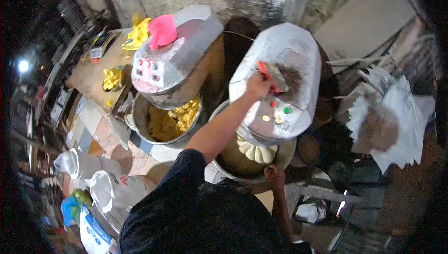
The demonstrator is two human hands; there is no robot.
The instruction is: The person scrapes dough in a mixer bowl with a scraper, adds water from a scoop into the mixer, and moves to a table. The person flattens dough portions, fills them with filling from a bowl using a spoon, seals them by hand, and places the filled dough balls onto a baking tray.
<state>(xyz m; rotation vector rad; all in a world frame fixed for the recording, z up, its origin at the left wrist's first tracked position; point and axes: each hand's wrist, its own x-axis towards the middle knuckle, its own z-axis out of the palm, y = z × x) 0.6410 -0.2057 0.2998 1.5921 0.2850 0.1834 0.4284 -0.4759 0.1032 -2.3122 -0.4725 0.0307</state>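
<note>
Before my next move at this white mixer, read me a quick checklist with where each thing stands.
1. Tool gripped: ok, left hand is closed on the red-and-grey tool over the mixer.
2. Left hand off the green button: ok, they are apart.
3. Right hand away from the bowl: not ok, it is at the rim.
4. Bowl under the mixer's front: ok.
5. Pale ridged mass in the bowl motionless: cannot tell.

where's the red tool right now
Right of centre in the head view: the red tool is in the left hand, over the white machine, near its red button.
</note>
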